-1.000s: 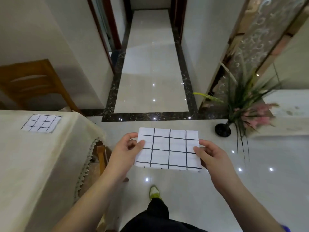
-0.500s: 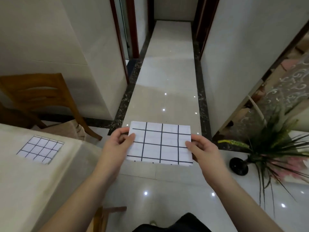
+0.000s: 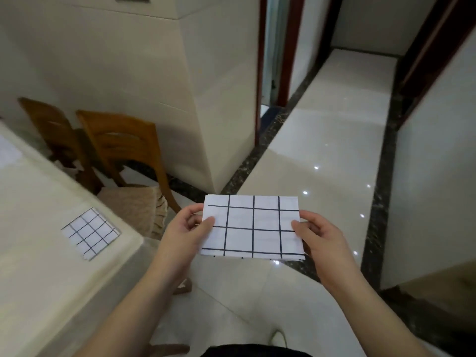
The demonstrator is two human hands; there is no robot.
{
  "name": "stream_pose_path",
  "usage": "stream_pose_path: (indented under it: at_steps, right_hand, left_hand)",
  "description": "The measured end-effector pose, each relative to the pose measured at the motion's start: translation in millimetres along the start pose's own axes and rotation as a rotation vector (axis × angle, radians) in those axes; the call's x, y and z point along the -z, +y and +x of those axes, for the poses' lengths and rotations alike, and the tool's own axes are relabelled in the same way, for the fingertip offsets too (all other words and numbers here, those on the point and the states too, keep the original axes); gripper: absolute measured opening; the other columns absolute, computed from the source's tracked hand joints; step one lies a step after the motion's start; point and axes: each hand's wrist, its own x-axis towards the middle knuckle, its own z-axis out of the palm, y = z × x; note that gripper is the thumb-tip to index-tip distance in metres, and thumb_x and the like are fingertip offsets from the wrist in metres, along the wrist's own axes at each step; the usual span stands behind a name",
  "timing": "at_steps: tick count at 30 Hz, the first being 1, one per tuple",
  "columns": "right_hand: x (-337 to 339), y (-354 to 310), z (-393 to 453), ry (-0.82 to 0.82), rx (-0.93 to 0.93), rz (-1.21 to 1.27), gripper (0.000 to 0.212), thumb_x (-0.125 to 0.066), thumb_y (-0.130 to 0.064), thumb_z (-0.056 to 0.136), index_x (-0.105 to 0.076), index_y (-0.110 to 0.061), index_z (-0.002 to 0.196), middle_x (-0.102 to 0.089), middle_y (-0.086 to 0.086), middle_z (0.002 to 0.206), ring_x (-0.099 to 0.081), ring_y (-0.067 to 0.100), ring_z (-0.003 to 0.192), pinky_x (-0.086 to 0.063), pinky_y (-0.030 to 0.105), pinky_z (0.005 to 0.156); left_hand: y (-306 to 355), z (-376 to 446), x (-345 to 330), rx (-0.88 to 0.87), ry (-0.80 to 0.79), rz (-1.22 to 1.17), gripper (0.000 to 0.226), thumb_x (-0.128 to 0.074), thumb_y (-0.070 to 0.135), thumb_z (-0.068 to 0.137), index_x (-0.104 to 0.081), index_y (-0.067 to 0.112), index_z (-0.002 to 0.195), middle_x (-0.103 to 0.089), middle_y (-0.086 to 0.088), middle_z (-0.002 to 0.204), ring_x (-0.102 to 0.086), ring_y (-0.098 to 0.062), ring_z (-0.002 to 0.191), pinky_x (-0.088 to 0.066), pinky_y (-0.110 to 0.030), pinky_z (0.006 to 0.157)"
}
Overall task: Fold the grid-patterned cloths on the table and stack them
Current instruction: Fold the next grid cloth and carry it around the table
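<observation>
I hold a folded white cloth with black grid lines (image 3: 253, 226) flat in the air over the floor, right of the table. My left hand (image 3: 189, 229) pinches its left edge and my right hand (image 3: 318, 237) pinches its right edge. A second folded grid cloth (image 3: 90, 233) lies on the cream-covered table (image 3: 38, 266) near its right corner, well left of my hands. Another white cloth (image 3: 7, 153) shows at the table's far left edge, mostly cut off.
Two wooden chairs (image 3: 123, 145) stand behind the table's far corner, one with a beige cushion (image 3: 134, 202). A wall pillar (image 3: 206, 99) rises ahead. A glossy tiled hallway (image 3: 334, 150) runs off to the right. My shoe (image 3: 278, 337) shows below.
The view has swung left: the plant has left the frame and the chairs and table have come further in. The held cloth stays between both hands, now nearer the table.
</observation>
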Motion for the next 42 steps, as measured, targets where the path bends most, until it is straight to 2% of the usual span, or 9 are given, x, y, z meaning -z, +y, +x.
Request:
stream_pose_path:
  at_steps: [9,13,18,23,30,32,34,37,42]
  right_hand:
    - [-61,-14,92,-0.262,-0.073,-0.088,0.025,-0.063,-0.011,0.092,-0.065,-0.016,0.116,-0.073,0.012,0.100,-0.071,0.023,0.085,-0.060,0.031,0.068]
    - [-115,-13,129,-0.379,-0.085,-0.173,0.022,-0.062,-0.011,0.093,-0.067,-0.018,0.113,-0.075,0.009,0.098,-0.072,0.023,0.088,-0.059,0.031,0.073]
    - [-200,-11,174,-0.522,-0.094,-0.259,0.020,-0.059,-0.009,0.094,-0.067,-0.020,0.110,-0.076,0.001,0.095,-0.073,0.016,0.086,-0.056,0.021,0.065]
    - [-279,-13,214,-0.611,-0.112,-0.332,0.021,-0.060,-0.008,0.094,-0.066,-0.018,0.111,-0.076,0.002,0.096,-0.073,0.016,0.086,-0.057,0.023,0.067]
    - [-366,2,244,-0.765,-0.158,-0.466,0.021,-0.059,-0.014,0.095,-0.064,-0.022,0.114,-0.076,-0.002,0.099,-0.073,0.014,0.091,-0.058,0.033,0.079]
    - [-389,5,253,-0.806,-0.160,-0.497,0.019,-0.060,-0.015,0.094,-0.065,-0.024,0.110,-0.076,-0.003,0.097,-0.073,0.013,0.088,-0.059,0.030,0.072]
    - [-415,9,263,-0.858,-0.166,-0.526,0.018,-0.061,-0.015,0.094,-0.065,-0.024,0.109,-0.076,-0.002,0.095,-0.073,0.015,0.086,-0.058,0.028,0.067]
    - [-453,19,283,-0.940,-0.184,-0.564,0.022,-0.063,-0.014,0.092,-0.065,-0.020,0.114,-0.076,-0.001,0.096,-0.073,0.016,0.090,-0.058,0.034,0.078]
    - [-520,40,316,-1.137,-0.225,-0.654,0.023,-0.064,-0.013,0.092,-0.064,-0.020,0.113,-0.075,-0.002,0.098,-0.072,0.014,0.090,-0.057,0.028,0.076]
  left_hand:
    - [5,44,33,0.011,0.267,-0.070,0.024,-0.065,0.010,0.090,-0.063,0.017,0.113,-0.068,-0.018,0.095,-0.069,-0.019,0.078,-0.057,-0.028,0.067]
    - [-1,69,70,0.030,0.396,-0.121,0.019,-0.063,0.012,0.092,-0.064,0.017,0.110,-0.070,-0.001,0.083,-0.068,-0.012,0.074,-0.052,-0.026,0.063]
    - [-15,111,130,0.077,0.530,-0.164,0.015,-0.061,0.015,0.094,-0.064,0.018,0.109,-0.070,0.001,0.079,-0.067,-0.015,0.077,-0.053,-0.033,0.072]
    - [-14,145,187,0.104,0.604,-0.162,0.020,-0.065,0.013,0.091,-0.064,0.021,0.109,-0.061,-0.009,0.079,-0.065,-0.021,0.082,-0.054,-0.041,0.085]
    - [-15,172,247,0.099,0.744,-0.199,0.019,-0.065,0.013,0.091,-0.064,0.023,0.107,-0.063,0.004,0.072,-0.062,-0.013,0.073,-0.049,-0.034,0.072]
    - [-18,175,256,0.109,0.789,-0.201,0.019,-0.065,0.013,0.091,-0.065,0.023,0.107,-0.065,0.002,0.075,-0.063,-0.013,0.073,-0.051,-0.031,0.069]
    - [-25,178,265,0.126,0.853,-0.217,0.019,-0.066,0.013,0.091,-0.065,0.024,0.106,-0.065,-0.001,0.078,-0.064,-0.015,0.075,-0.053,-0.032,0.069]
    - [-36,183,276,0.171,0.945,-0.250,0.020,-0.067,0.014,0.090,-0.064,0.024,0.108,-0.064,-0.005,0.081,-0.064,-0.021,0.079,-0.055,-0.039,0.076]
    - [-51,198,287,0.255,1.090,-0.315,0.024,-0.068,0.013,0.090,-0.061,0.024,0.110,-0.062,-0.002,0.077,-0.061,-0.020,0.074,-0.053,-0.042,0.077]
